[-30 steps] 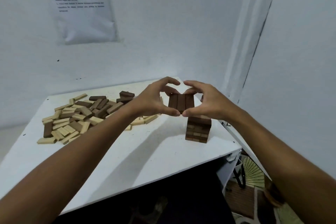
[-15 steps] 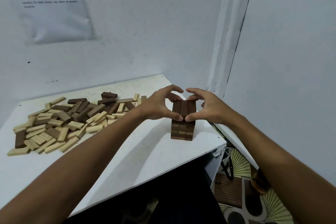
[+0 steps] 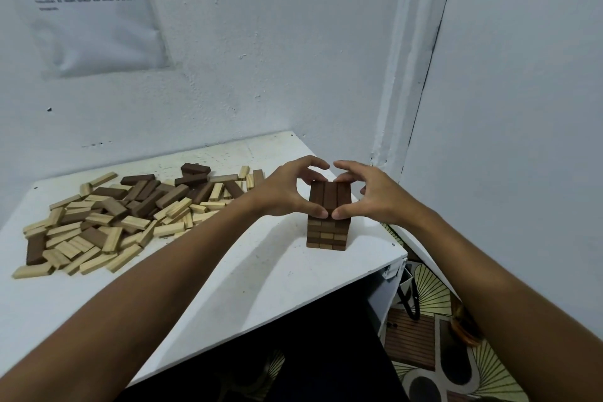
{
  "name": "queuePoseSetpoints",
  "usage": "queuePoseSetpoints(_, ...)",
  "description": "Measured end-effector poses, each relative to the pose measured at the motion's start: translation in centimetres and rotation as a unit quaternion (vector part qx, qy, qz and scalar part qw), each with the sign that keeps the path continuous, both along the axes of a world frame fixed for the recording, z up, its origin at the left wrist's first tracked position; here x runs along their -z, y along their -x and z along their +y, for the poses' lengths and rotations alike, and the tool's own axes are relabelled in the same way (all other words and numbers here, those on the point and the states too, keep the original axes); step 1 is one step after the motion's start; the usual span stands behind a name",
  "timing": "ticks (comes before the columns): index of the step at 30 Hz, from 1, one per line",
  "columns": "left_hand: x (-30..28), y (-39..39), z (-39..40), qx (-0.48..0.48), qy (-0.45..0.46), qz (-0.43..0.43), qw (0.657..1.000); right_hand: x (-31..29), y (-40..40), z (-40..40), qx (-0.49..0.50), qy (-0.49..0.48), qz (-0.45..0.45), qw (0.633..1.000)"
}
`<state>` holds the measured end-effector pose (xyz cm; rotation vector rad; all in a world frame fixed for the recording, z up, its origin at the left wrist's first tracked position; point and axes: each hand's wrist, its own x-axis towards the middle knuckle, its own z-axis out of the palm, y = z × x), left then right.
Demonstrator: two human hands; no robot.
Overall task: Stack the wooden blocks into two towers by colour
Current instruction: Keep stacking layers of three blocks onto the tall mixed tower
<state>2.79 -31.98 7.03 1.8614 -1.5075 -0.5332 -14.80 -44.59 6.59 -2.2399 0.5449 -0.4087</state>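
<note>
left hand (image 3: 287,194) + right hand (image 3: 372,197): pinching top layer (image 3: 330,196) of dark tower (image 3: 328,233) | loose blocks (image 3: 107,222) left on table (image 3: 261,274)

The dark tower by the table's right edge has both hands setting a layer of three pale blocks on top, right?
Not quite. The head view shows three dark brown blocks held between the left hand and right hand on the dark tower, not pale ones. The rest is right.
</note>
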Motion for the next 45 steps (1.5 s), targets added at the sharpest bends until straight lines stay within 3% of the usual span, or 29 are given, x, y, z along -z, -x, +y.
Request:
queuePoseSetpoints(19,0.2,0.3,0.2,0.003,0.01,-0.019,1.0,0.2,0.5,-0.2,0.0,-0.008,-0.013,1.0)
queuePoseSetpoints(25,0.6,0.1,1.1,-0.013,0.023,0.019,0.999,0.4,1.5,-0.4,0.012,-0.031,-0.038,0.999)
queuePoseSetpoints(45,1.3,-0.1,1.3,-0.007,0.017,0.023,1.0,1.1,1.7,-0.3,0.013,-0.039,-0.034,0.999)
